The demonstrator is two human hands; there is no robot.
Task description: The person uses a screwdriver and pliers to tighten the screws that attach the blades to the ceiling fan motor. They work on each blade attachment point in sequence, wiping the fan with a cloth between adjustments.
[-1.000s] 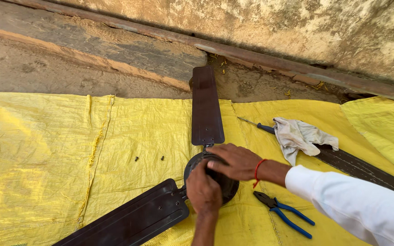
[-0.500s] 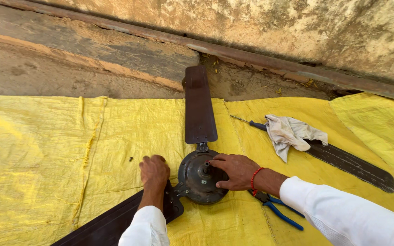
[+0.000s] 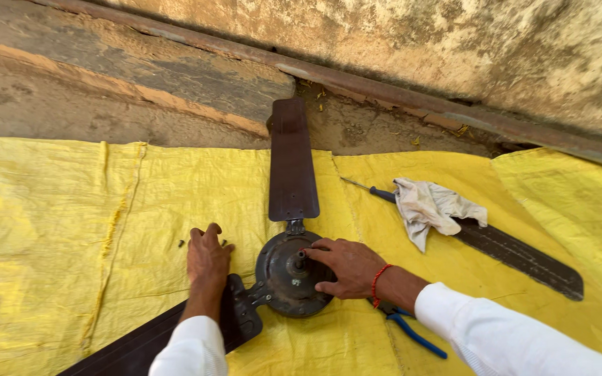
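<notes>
**Both hands down on an old ceiling fan, laid out on a yellow sheet**

Nearest the camera, the left hand (image 3: 207,261) is flat and open, fingers spread a bit, palm pressing on the yellow sheet (image 3: 71,230) right at the root of the lower-left blade (image 3: 134,348). It isn't gripping anything. A few tiny dark bits, maybe screws, lie just by its fingertips, too small to be sure.

The right hand (image 3: 348,267) is loosely open too, resting on the right side of the fan motor hub (image 3: 288,275), fingers curled over the rim toward the centre shaft. Red thread on that wrist, white sleeves on both arms.

The hub is round, dark and grimy, sitting roughly mid-sheet, face up. Blue-handled pliers (image 3: 412,333) poke out from under the right forearm.

Further out, the upright blade (image 3: 291,163) runs from the hub toward the wall, brown and dusty. Off to the right, a third blade (image 3: 524,257) lies loose, with a white rag (image 3: 433,207) on its end and a blue-handled screwdriver (image 3: 371,190) just beside that. Beyond is the dirt floor and rough wall (image 3: 454,49).
</notes>
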